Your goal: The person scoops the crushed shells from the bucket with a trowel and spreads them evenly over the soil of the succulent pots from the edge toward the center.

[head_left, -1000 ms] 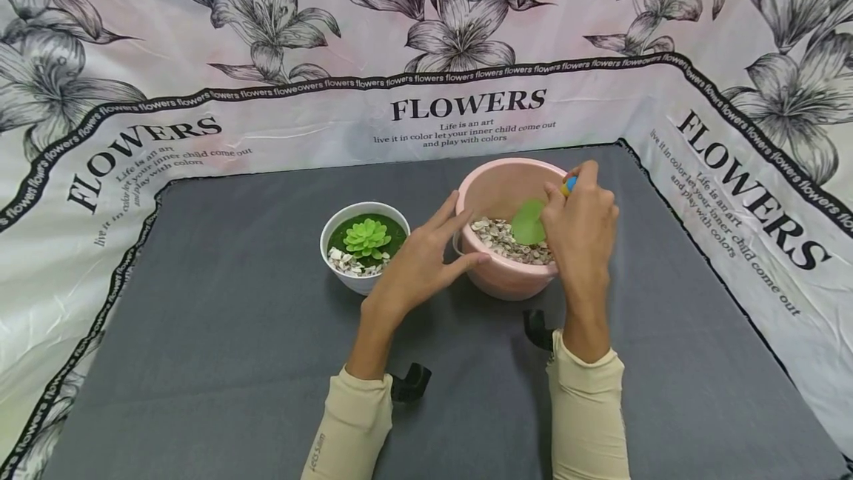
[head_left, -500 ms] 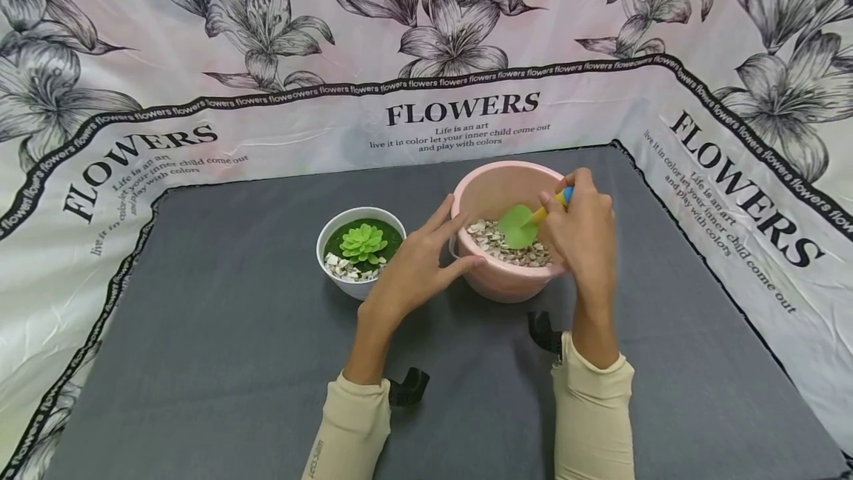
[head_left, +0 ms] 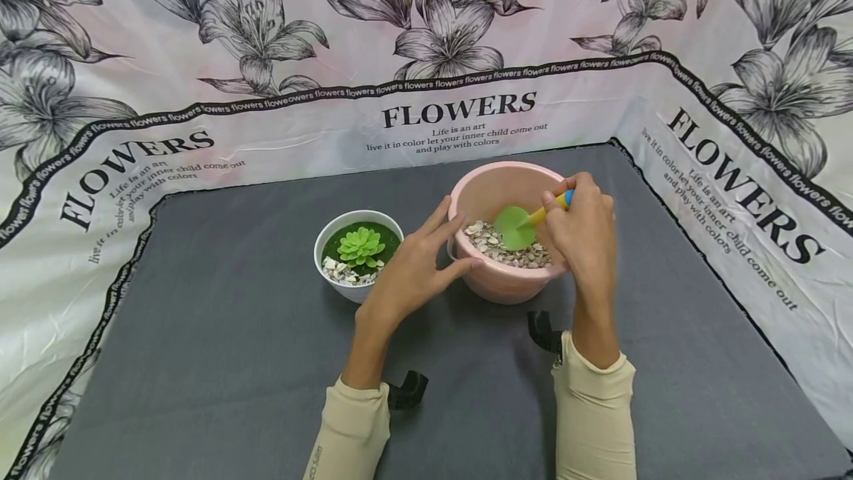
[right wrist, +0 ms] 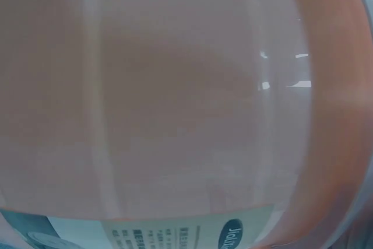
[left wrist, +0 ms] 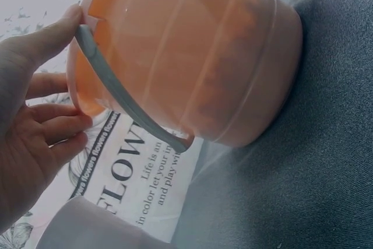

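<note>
My right hand grips a small toy shovel with a green blade and a yellow and blue handle. Its blade rests on the small pale stones inside a pink bucket. My left hand holds the bucket at its left rim, thumb toward the near side. In the left wrist view the fingertips lie along the rim, near the grey carrying handle. The bucket's wall fills most of the right wrist view.
Left of the bucket stands a white bowl holding a green succulent, green ground and white stones. Grey cloth covers the table. A flower-printed sheet hangs behind and at both sides.
The shovel blade has moved left across the stones inside the bucket, and more of its yellow handle shows. My left hand has stayed at the rim.
</note>
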Motion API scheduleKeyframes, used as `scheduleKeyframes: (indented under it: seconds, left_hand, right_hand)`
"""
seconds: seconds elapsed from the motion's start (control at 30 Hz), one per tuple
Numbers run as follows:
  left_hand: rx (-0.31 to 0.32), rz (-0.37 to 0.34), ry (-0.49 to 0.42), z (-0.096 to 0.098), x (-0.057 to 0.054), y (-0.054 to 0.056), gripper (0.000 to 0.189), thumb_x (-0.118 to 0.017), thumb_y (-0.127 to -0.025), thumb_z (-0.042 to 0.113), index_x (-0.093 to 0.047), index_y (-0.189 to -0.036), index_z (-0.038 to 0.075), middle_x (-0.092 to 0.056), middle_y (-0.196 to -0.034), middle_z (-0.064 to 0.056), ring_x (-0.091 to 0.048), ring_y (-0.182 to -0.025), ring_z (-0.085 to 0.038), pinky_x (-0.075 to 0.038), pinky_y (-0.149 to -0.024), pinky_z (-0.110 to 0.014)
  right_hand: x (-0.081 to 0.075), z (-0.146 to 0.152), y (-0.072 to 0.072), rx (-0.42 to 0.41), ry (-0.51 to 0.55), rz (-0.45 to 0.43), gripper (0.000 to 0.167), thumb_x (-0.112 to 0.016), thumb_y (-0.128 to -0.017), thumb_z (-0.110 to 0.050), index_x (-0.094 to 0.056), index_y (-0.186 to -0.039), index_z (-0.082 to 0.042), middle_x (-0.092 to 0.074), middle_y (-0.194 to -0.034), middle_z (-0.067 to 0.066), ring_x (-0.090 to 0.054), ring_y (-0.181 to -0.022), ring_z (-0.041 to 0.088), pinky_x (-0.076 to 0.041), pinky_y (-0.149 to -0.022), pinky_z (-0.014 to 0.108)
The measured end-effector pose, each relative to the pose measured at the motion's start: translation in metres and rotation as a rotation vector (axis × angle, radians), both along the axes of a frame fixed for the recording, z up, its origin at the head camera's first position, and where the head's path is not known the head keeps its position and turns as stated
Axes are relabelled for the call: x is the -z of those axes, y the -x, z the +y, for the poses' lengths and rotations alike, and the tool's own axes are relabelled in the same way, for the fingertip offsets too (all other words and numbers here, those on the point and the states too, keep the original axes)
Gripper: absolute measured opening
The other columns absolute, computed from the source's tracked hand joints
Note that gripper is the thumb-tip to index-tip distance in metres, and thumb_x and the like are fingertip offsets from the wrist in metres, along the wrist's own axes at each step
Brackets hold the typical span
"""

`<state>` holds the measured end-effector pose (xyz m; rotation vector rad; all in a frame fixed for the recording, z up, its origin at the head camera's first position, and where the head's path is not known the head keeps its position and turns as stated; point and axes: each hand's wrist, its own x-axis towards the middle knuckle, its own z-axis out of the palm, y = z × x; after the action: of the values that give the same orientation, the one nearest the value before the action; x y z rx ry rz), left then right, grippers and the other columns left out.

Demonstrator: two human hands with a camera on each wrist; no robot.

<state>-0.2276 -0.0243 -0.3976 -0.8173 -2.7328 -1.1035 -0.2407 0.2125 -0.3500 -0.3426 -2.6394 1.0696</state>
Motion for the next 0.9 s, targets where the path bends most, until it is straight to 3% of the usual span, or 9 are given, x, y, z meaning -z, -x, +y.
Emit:
scheduleKeyframes:
  seconds: [0.17,0.27,0.37,0.5,0.67,0.9]
  left_hand:
    - [-0.002,0.013,-0.008,0.0,0.0,0.0,0.073,-0.074,-0.097,0.043,-0.046,-0.16,0.019,-0.026,-0.174,-0.011,-0.044,-0.153,-0.033,-0.043,-0.122,-0.049]
    - [-0.001,0.017,-0.013,0.0,0.0,-0.001,0.074,-0.074,-0.097,0.043,-0.046,-0.16,0.018,-0.026,-0.174,-0.011,-0.043,-0.153,-0.033,-0.043,-0.122,-0.049]
    - [-0.002,0.013,-0.013,0.0,0.0,-0.001,0.074,-0.074,-0.096,0.044,-0.045,-0.16,0.018,-0.026,-0.174,-0.011,-0.043,-0.153,-0.032,-0.044,-0.122,-0.048]
    - [-0.009,0.008,-0.017,-0.002,-0.001,-0.002,0.074,-0.075,-0.096,0.043,-0.046,-0.159,0.017,-0.026,-0.174,-0.011,-0.043,-0.153,-0.032,-0.043,-0.122,-0.048]
    - [-0.008,0.002,-0.02,-0.003,0.0,-0.002,0.073,-0.075,-0.096,0.043,-0.046,-0.159,0.018,-0.026,-0.174,-0.01,-0.043,-0.154,-0.031,-0.043,-0.122,-0.048]
    - [0.0,0.012,-0.009,-0.002,0.003,-0.001,0.073,-0.074,-0.096,0.044,-0.047,-0.158,0.015,-0.026,-0.174,-0.009,-0.046,-0.152,-0.031,-0.047,-0.119,-0.049]
  right_hand:
    - [-0.001,0.001,0.001,0.0,0.0,-0.005,0.032,-0.061,-0.105,-0.025,-0.065,-0.119,0.003,-0.072,-0.106,0.025,-0.069,-0.098,0.042,-0.053,-0.088,0.054]
    - [-0.001,0.003,0.0,-0.005,0.029,-0.015,0.033,-0.061,-0.106,-0.026,-0.065,-0.12,0.004,-0.074,-0.106,0.026,-0.076,-0.094,0.041,-0.059,-0.085,0.047]
    - [-0.002,0.003,-0.001,-0.039,0.063,-0.032,0.036,-0.06,-0.107,-0.027,-0.064,-0.121,0.006,-0.074,-0.107,0.028,-0.08,-0.084,0.035,-0.063,-0.07,0.031]
    - [-0.003,0.002,0.001,-0.062,0.103,-0.045,0.041,-0.06,-0.107,-0.031,-0.062,-0.124,0.006,-0.072,-0.107,0.027,-0.078,-0.063,0.017,-0.055,-0.054,0.016]
    - [-0.001,0.001,0.002,0.004,0.22,0.024,0.045,-0.062,-0.106,-0.032,-0.061,-0.125,0.009,-0.067,-0.111,0.029,-0.065,-0.048,-0.004,-0.055,-0.051,0.014]
    - [-0.003,0.011,-0.003,0.039,0.376,0.1,0.045,-0.063,-0.105,-0.028,-0.059,-0.124,0.012,-0.058,-0.102,0.018,-0.064,-0.046,-0.007,-0.058,-0.054,0.017]
